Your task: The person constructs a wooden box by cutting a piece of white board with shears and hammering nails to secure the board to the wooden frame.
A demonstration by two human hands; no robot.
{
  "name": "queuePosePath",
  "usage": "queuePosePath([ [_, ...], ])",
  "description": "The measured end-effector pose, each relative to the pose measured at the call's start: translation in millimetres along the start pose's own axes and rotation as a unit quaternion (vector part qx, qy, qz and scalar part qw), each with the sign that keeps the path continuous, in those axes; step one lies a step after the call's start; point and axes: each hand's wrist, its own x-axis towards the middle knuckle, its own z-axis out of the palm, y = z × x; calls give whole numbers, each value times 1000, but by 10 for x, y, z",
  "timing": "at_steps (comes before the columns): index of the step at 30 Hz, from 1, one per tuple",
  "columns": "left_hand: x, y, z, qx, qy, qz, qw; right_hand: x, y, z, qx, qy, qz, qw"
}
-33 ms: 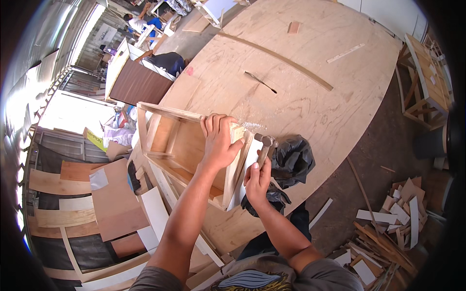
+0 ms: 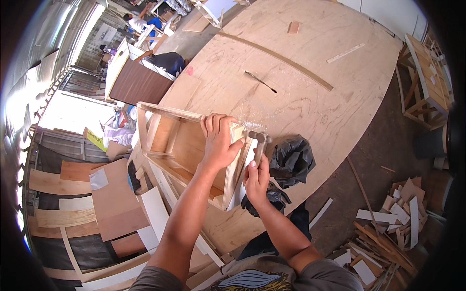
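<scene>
A pale wooden drawer-like box (image 2: 187, 138) rests tilted at the near left edge of the plywood table (image 2: 310, 114). My left hand (image 2: 217, 145) grips its upper right edge, fingers wrapped over the rim. Along the box's right side is a white-faced panel (image 2: 237, 194). My right hand (image 2: 257, 180) holds a hammer (image 2: 262, 138) by the handle, its metal head close to that panel near the box's top corner. I cannot tell whether the head touches it. No nail can be made out.
Beside my right hand lies a black plastic bag (image 2: 292, 160). On the table are a long wooden strip (image 2: 279, 60), a thin dark-tipped tool (image 2: 260, 82) and a small block (image 2: 293, 27). Scrap wood (image 2: 400, 213) covers the floor at right. A person (image 2: 167, 63) bends behind a brown cabinet (image 2: 138, 82).
The hammer head has swung left, closer to the white-faced panel and the box's corner. My left hand and the box stay where they were.
</scene>
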Motion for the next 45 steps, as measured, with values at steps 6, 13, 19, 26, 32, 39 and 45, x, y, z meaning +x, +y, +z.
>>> queuePosePath([
  [6,19,21,23,-4,2,-8,1000,19,61,103,16,34,-15,999],
  [13,5,11,2,-9,-2,-13,1000,21,-28,54,3,28,-11,1000],
  [19,16,20,17,-13,-3,-12,1000,30,85,79,-52,-11,3,999],
  [26,2,12,7,-19,4,-9,1000,-12,40,123,33,107,-34,993],
  [32,10,2,17,-15,5,-6,1000,15,151,27,-29,-22,-12,999],
  [39,23,13,15,-22,7,-7,1000,-4,200,116,-21,21,29,999],
  [45,8,-18,29,-18,8,-1,1000,-30,62,103,41,99,-13,994],
])
